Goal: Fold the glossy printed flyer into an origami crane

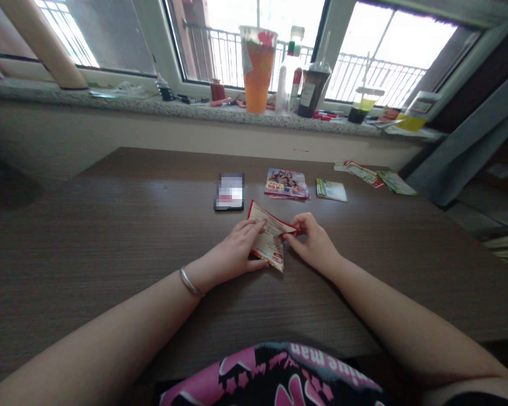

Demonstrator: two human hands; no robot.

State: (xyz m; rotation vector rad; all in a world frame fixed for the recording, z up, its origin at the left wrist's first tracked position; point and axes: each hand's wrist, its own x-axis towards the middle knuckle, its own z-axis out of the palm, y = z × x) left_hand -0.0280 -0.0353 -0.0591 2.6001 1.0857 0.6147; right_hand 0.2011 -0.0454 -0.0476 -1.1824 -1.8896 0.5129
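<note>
A printed paper leaflet, cream with red edges, is folded into a roughly triangular shape over the brown table. My left hand, with a silver bangle at the wrist, holds its left side: the fingers lie on top and the thumb is at the lower edge. At the leaflet's right corner, my right hand pinches the paper between thumb and fingers. Just beyond the leaflet lie a phone with a blurred screen and a stack of colourful printed flyers.
A small green-and-white paper stack and several paper strips lie at the table's back right. Along the granite windowsill stand a tall orange drink cup, a dark drink cup, bottles and small items. A grey curtain hangs at right.
</note>
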